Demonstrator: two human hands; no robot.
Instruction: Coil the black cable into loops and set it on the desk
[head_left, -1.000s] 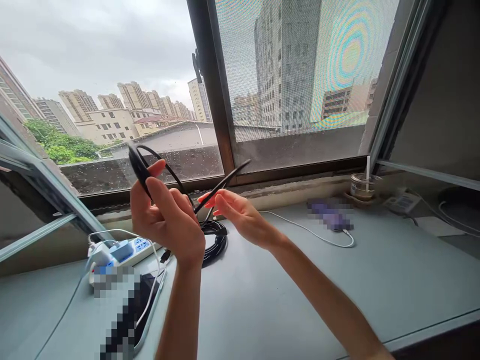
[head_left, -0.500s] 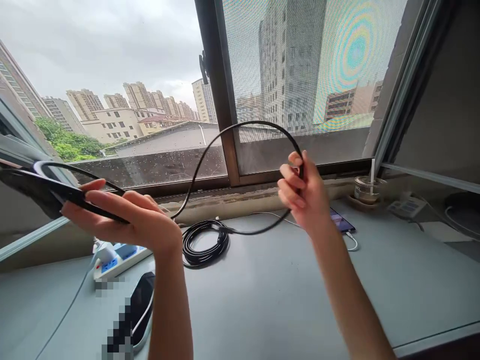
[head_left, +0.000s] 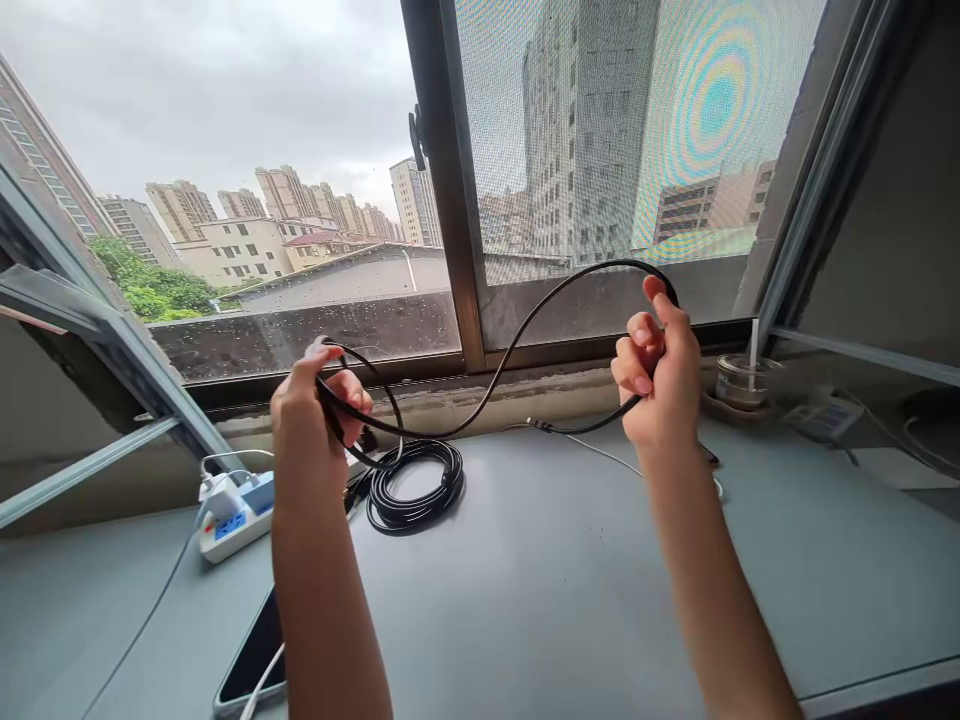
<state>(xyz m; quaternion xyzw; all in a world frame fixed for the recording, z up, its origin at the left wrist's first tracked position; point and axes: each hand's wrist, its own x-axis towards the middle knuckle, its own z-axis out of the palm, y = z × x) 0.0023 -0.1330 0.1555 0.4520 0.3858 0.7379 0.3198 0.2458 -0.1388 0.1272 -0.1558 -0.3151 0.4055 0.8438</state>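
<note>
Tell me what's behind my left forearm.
Partly visible behind your left forearm: a power strip and a smartphone, with a white cable over the smartphone. Parts your forearm covers can't be seen.

Black cable point(head_left: 513, 346), grey tabletop point(head_left: 510, 590), white-and-blue power strip point(head_left: 237, 538)

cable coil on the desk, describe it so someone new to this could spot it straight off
Below the window is a grey desk, with a white power strip toward its left. Right of the strip lies the cable coil, a flat ring of glossy black loops. It is neatly wound, whereas the black cable in the left hand and right hand bends in loose curves.
</note>
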